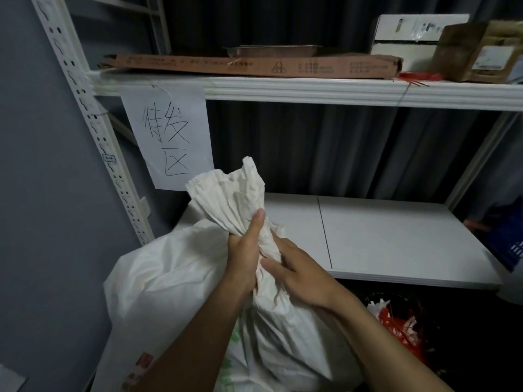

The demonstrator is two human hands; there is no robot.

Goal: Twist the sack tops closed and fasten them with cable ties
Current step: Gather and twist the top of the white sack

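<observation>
White shelving (297,90) fills the wall ahead of me, with a handwritten paper sign (169,140) hanging at ten o'clock and a bare lower shelf (396,239) running out to three o'clock. On the upper board lie a long flat carton (254,65), a white box (407,38) and a brown box (481,52).

At the centre stands the white sack (283,329), its top (237,193) gathered into a ruffled bunch that rises toward twelve o'clock. My left hand (244,250) is wrapped tight around the neck just under that bunch, thumb pointing up, so the gathered cloth cannot spring open. My right hand (300,273) sits just below it, fingers (271,264) clamped on the neck, I judge to wring it into a narrow twist that a tie can circle. No tie is on the neck yet.

A second white sack (158,284) leans just beside the first at eight o'clock. What either sack holds is hidden; both look full.

Down at four o'clock a dark bin (410,335) holds red and white strips (396,323), possibly cable ties, though I cannot be sure.
</observation>
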